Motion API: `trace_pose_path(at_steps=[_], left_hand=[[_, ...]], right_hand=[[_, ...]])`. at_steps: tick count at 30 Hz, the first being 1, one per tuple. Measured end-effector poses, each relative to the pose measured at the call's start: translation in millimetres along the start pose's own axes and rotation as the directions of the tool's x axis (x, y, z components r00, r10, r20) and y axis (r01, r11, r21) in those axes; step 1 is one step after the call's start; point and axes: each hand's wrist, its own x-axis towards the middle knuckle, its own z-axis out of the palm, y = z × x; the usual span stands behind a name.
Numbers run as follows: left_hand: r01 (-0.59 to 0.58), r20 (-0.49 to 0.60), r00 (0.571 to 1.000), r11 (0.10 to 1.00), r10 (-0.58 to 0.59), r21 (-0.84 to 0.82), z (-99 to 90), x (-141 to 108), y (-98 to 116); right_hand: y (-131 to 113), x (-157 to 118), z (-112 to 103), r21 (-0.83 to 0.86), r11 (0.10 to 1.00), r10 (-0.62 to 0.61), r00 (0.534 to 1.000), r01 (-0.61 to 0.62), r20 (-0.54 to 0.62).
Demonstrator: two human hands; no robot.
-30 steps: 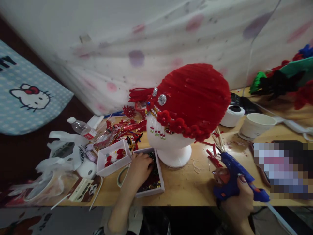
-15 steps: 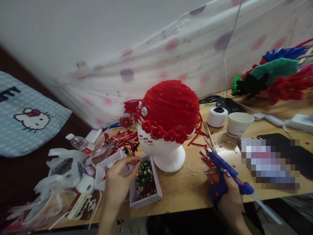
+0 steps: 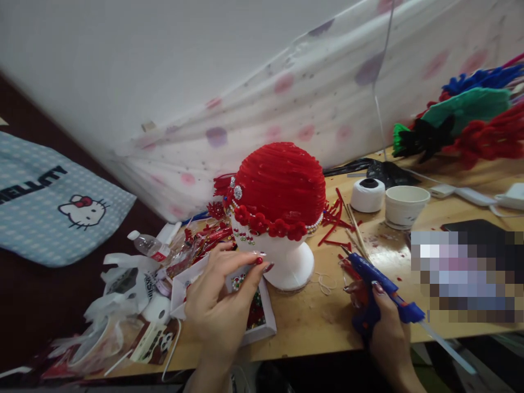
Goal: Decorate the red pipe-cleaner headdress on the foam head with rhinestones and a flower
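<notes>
Between thumb and index finger, my left hand (image 3: 223,297) pinches a small red bead (image 3: 259,260). It hovers over a white box (image 3: 268,322) of beads, most of which it hides. My right hand (image 3: 387,333) grips a blue glue gun (image 3: 374,284) by its handle; the nozzle points up and left, and a pale glue stick (image 3: 448,346) sticks out behind. Between and beyond my hands stands a white foam head (image 3: 292,267) wearing a red fuzzy cap (image 3: 282,183). Red flowers (image 3: 270,225), pearl strings and silvery jewels trim the cap's lower edge.
Left of the head lie a plastic bottle (image 3: 149,245), plastic bags (image 3: 118,284) and red scraps. To the right are a thread spool (image 3: 367,195), a paper cup (image 3: 406,207), thin sticks (image 3: 356,229) and a dark flat item partly pixelated. Colourful fuzzy flowers (image 3: 483,131) fill the far right.
My left hand has risen from the bead box and moved right, the red bead now plainly visible in its fingertips. The right hand with the glue gun stays almost in place. The view has shifted slightly.
</notes>
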Motion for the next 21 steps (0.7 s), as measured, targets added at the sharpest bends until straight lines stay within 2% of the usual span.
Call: trace_pose_path(at_steps=[3, 7, 10, 13, 16, 19, 21], left_hand=[[0.045, 0.008, 0.999, 0.999, -0.045, -0.017, 2.8, -1, 3], [0.156, -0.002, 0.988, 0.985, -0.156, -0.073, 6.3, -2, 7], [0.249, 0.002, 0.968, 0.954, -0.252, -0.166, 8.6, -4, 11], [0.283, 0.017, 0.958, 0.932, -0.286, -0.226, 9.5, -5, 14], [0.228, 0.026, 0.973, 0.954, -0.228, -0.196, 8.2, -5, 12], [0.053, 0.027, 0.998, 0.995, -0.051, -0.086, 6.4, 1, 6], [-0.086, 0.027, 0.996, 0.996, 0.086, 0.010, 6.5, 8, 1]], right_hand=[[2, 1, -2, -0.019, 1.000, 0.001, 1.000, -0.001, -0.007], [1, 1, -2, -0.025, 1.000, 0.013, 0.999, -0.011, 0.046], [-3, -1, -1, -0.037, 0.999, 0.013, 1.000, -0.011, 0.029], [-5, -2, 1, -0.043, 0.999, -0.005, 1.000, 0.005, 0.011], [-4, -1, 0, -0.043, 0.999, -0.002, 0.999, 0.004, 0.034], [-2, 0, -2, -0.049, 0.999, 0.015, 0.999, -0.013, 0.052], [-1, -1, -2, -0.049, 0.999, 0.014, 0.999, -0.011, 0.052]])
